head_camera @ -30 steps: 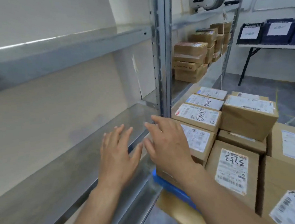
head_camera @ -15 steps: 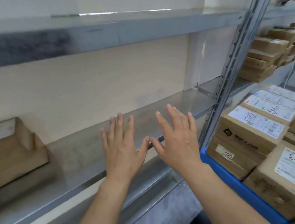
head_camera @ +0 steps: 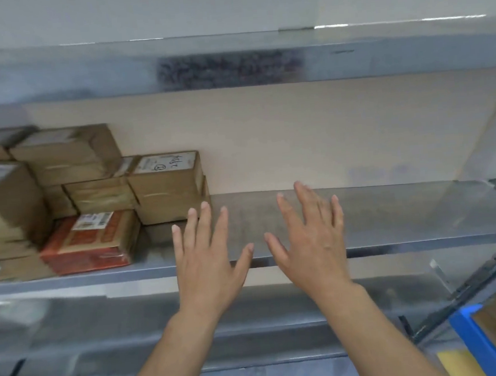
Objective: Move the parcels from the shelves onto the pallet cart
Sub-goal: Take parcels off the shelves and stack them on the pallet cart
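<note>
Stacked brown cardboard parcels [head_camera: 92,182] sit left on the grey metal shelf [head_camera: 391,218]; the blue plastic cart [head_camera: 474,340] stands lower right.

The left hand [head_camera: 208,259] and right hand [head_camera: 310,242] hovered side by side, fingers spread, holding nothing, before the shelf [head_camera: 391,215]. Parcels [head_camera: 166,179] stood stacked at 9 o'clock, a red parcel [head_camera: 88,245] foremost. A cart [head_camera: 475,339] showed at 4 o'clock.

Two hands [head_camera: 209,259] [head_camera: 310,239], three shelves [head_camera: 84,79] [head_camera: 406,214] [head_camera: 265,314], one red parcel [head_camera: 88,245], one cart [head_camera: 475,342]

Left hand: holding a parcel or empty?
Empty. Left hand has straight, spread fingers before the shelf, right of the stacked parcels, gripping nothing.
</note>
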`<action>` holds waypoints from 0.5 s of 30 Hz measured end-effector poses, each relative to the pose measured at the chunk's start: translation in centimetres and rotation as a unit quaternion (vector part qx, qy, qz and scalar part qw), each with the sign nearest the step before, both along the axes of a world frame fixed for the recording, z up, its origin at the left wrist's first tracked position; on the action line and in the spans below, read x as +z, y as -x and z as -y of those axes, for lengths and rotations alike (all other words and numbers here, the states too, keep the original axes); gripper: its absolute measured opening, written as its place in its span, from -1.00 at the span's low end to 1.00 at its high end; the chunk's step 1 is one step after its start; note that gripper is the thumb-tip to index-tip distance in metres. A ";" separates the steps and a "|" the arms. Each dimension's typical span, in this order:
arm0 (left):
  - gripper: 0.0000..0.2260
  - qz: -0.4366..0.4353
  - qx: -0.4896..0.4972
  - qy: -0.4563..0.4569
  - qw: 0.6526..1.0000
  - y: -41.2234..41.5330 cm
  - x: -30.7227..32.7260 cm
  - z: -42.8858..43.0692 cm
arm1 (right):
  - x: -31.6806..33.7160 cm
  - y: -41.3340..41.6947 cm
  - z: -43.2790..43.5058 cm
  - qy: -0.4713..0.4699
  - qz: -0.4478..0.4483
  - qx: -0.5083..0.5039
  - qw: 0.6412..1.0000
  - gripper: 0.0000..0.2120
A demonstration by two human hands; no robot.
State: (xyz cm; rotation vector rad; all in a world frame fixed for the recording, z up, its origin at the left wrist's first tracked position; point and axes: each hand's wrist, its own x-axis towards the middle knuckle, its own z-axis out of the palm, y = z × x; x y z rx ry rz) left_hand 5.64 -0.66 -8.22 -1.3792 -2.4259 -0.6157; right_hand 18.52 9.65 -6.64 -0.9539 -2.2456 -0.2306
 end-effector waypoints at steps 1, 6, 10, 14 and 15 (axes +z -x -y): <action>-0.34 0.000 0.012 0.005 1.000 0.4 -0.1 0.7 | -0.1 0.5 0.3 0.007 0.001 0.010 1.000 -0.43; -0.28 0.036 0.038 0.010 0.999 2.2 -0.7 3.2 | -0.6 2.4 1.9 0.038 0.039 0.027 0.998 -0.41; -0.29 0.076 0.046 0.008 0.996 4.7 -0.4 4.0 | -0.7 4.9 2.2 0.060 0.058 0.043 0.996 -0.43; -0.29 0.127 0.055 -0.008 0.990 8.8 0.4 3.8 | -0.4 8.2 1.7 0.077 0.085 0.027 0.993 -0.44; -0.29 0.136 0.057 -0.009 0.989 9.8 0.7 3.7 | -0.2 9.1 1.5 0.080 0.084 0.026 0.993 -0.44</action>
